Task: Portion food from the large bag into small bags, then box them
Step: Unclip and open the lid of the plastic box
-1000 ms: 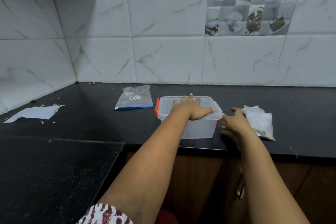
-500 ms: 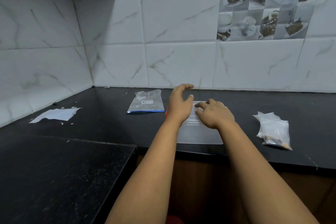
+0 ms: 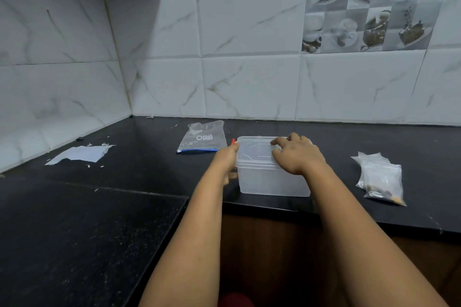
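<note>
A black stone countertop is seen spanning the middle of the frame, backed by white marbled wall tiles with a panel of coffee-cup tiles at upper right. At centre, a translucent plastic box with its lid on is set near the counter's front edge; a red clip is visible at its left end. The left hand is held against the box's left end, fingers curled round the side below the lid. The right hand is laid on the lid's right part, fingers bent, their tips pressed onto the lid. Just left of the box, toward the wall, a flat zip bag with a blue strip is lying. At right centre, well apart from the box, small clear bags holding brown food are piled. At left centre, a torn sheet of white paper is lying among scraps.
</note>
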